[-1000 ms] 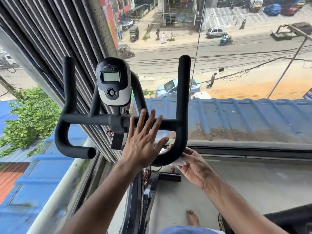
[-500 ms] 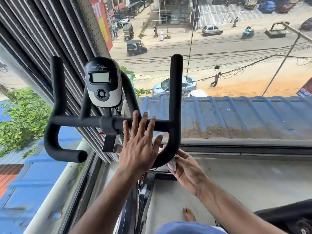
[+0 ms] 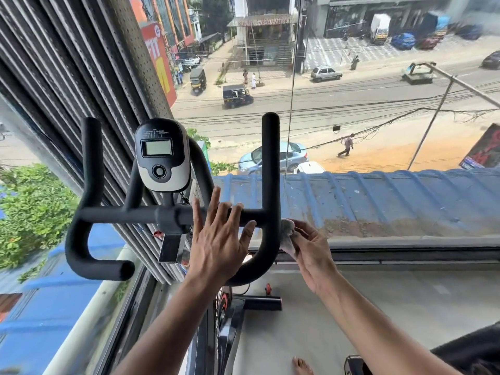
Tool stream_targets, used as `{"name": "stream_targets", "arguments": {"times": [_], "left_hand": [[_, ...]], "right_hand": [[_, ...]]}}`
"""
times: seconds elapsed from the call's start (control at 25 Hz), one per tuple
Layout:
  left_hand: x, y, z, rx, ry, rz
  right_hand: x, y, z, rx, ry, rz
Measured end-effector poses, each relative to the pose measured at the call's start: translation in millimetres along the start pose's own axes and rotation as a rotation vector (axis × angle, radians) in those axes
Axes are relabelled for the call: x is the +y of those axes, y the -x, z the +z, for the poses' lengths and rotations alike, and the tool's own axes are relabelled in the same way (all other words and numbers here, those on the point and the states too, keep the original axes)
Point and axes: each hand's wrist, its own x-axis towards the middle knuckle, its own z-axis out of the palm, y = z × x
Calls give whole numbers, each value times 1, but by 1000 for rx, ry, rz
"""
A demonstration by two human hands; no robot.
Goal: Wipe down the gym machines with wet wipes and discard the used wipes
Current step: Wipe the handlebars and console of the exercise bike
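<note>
At centre frame the bike's handlebar fills the view. Your left hand lies flat and spread on its crossbar, gripping nothing; brace there. Your right hand, lower centre-right, pinches the wet wipe against the right upright. Wrap it round and stroke along the foam.

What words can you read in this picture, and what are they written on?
"FIT": white letters on the red sign on the building outside.
Shop sign across the road: there is lettering, but too blurred to read.
Bike console: tiny labels above its screen, too small to read; the screen looks blank.
Billboard at the right edge: lettering too blurred.
Bike frame below the handlebar: red marking, not readable.
</note>
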Motion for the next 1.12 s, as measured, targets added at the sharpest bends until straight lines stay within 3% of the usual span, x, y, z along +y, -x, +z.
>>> {"name": "stream_targets", "arguments": {"times": [0.16,0.4,0.52,0.8,1.12], "left_hand": [[6,-26,6,-11,20,59],[8,-24,14,25,55,136],[7,-22,16,9,72,148],[9,-14,16,-52,-8,120],[13,-11,13,-126,-36,79]], "right_hand": [[-11,-19,5,72,238,-151],[1,-7,23,-17,-50,42],[-8,-14,16,-25,-133,26],[-12,-31,29,-30,-117,89],[-34,-67,33,-27,-49,-36]]}}
